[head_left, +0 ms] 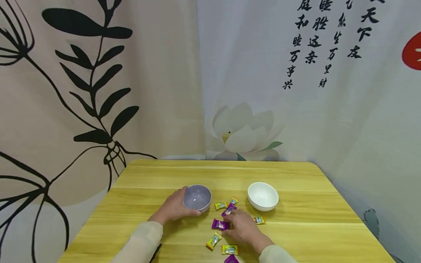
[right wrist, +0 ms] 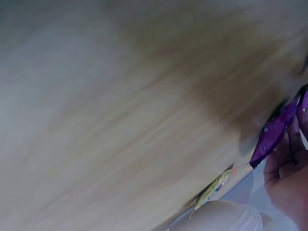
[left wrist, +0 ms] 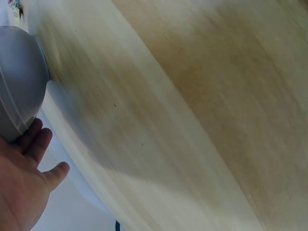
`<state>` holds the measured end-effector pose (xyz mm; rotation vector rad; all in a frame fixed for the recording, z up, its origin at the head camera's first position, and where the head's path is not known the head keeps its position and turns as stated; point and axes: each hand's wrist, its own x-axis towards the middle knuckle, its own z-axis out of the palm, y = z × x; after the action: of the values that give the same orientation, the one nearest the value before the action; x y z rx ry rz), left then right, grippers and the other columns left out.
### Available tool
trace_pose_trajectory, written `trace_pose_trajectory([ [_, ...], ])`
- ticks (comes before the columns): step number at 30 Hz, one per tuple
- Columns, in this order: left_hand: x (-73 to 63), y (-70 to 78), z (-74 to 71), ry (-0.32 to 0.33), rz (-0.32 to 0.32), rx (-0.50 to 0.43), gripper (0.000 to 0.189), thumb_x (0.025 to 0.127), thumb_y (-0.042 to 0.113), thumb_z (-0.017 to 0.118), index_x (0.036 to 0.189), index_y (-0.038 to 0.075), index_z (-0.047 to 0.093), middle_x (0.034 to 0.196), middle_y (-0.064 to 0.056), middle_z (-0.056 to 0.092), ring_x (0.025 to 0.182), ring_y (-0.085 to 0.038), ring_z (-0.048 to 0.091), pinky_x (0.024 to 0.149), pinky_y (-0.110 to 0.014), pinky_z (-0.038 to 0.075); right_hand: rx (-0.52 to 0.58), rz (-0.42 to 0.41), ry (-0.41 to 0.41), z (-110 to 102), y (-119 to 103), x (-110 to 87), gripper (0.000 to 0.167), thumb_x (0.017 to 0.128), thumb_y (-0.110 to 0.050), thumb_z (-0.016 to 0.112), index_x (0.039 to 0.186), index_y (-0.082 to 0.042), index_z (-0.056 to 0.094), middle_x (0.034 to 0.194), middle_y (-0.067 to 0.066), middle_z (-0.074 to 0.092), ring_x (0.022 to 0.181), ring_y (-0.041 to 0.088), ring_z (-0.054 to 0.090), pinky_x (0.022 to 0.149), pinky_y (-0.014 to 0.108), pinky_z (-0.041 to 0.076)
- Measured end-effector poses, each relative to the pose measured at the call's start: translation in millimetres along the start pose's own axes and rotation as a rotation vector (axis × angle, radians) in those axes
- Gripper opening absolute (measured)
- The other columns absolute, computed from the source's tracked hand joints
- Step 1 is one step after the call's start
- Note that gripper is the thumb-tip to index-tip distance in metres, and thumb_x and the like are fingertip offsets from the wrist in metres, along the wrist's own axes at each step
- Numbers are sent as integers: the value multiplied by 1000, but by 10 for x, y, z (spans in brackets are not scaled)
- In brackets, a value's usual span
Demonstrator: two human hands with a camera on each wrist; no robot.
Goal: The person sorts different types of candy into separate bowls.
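A greyish-purple bowl [head_left: 198,198] stands on the left part of the table, and my left hand [head_left: 177,207] holds it from the left. The thumb lies along its near side, while in the left wrist view several fingers [left wrist: 38,144] rest against its outer wall. My right hand [head_left: 242,226] is low among the scattered candies, its thumb and forefinger around one end of a purple-wrapped candy [head_left: 219,224]. Another purple-wrapped candy [head_left: 229,209] lies by the forefinger. In the right wrist view a purple wrapper [right wrist: 275,130] shows beside the curled fingers.
A white bowl [head_left: 263,196] stands to the right, beyond the right hand. Yellow-wrapped candies [head_left: 213,241] lie around the hand, one [head_left: 259,220] near the white bowl. One more purple candy [head_left: 231,259] is at the frame's bottom. A printed curtain [head_left: 164,91] hangs behind the wooden table [head_left: 315,212].
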<state>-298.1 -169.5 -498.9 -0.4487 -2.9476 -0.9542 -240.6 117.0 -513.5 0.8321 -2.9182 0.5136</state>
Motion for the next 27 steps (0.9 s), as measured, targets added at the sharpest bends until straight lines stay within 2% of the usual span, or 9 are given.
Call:
trace_pose_trajectory([
  [7,10,-12,11,3,-3,0,118,60,64,86,148,3,37,136,-16,53,119,-34,53,96,-56,44,-22,-15,26,39,13,24,35,81,-36,78,108,-14,75,102,0,68,98,22,59,88,47,47],
  [15,11,-23,11,-1,-13,-5,122,60,66,85,150,1,35,137,-17,52,120,-35,52,97,-57,44,-13,-36,57,46,58,55,27,81,-35,75,100,-16,76,93,-5,66,88,16,59,83,43,49],
  [20,6,-23,9,-6,-11,2,122,61,65,86,150,0,34,139,-19,51,122,-37,51,98,-59,42,23,-28,74,2,80,85,26,81,-32,76,101,-16,76,95,-4,68,89,18,61,83,42,51],
  [27,-2,-22,8,-5,1,-2,121,61,64,86,150,-1,34,139,-20,50,122,-38,51,98,-59,42,136,-10,142,-115,56,165,19,83,-28,76,97,-14,76,85,-7,66,78,13,60,70,32,50],
])
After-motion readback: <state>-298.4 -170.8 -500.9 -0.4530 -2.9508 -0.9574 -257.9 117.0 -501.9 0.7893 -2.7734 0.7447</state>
